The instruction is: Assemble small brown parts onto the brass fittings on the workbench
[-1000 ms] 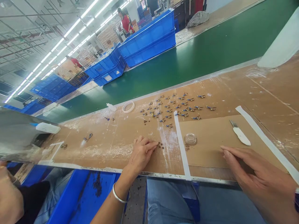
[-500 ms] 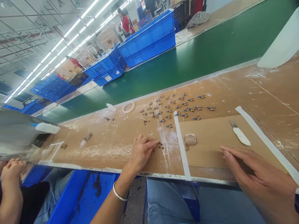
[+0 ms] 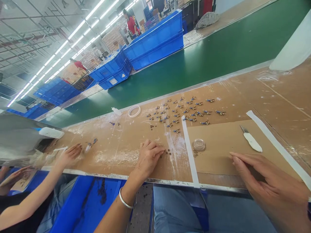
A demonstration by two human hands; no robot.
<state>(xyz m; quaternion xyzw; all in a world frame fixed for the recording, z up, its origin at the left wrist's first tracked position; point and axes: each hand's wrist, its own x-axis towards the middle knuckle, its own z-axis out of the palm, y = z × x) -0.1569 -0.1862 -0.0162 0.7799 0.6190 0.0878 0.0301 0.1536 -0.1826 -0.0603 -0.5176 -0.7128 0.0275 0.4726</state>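
In the head view, blue-and-gold pieces (image 3: 186, 111) lie spread across a tabletop (image 3: 279, 94), suggesting work well under way, though loose dark discs (image 3: 169, 153) remain and how many pieces are finished cannot be told. The discs sit just beside the fingertips of the left hand (image 3: 147, 158), pinched, its contents unclear; the right hand (image 3: 266, 173), thumb and forefinger nearly meeting, shows no certain hold.
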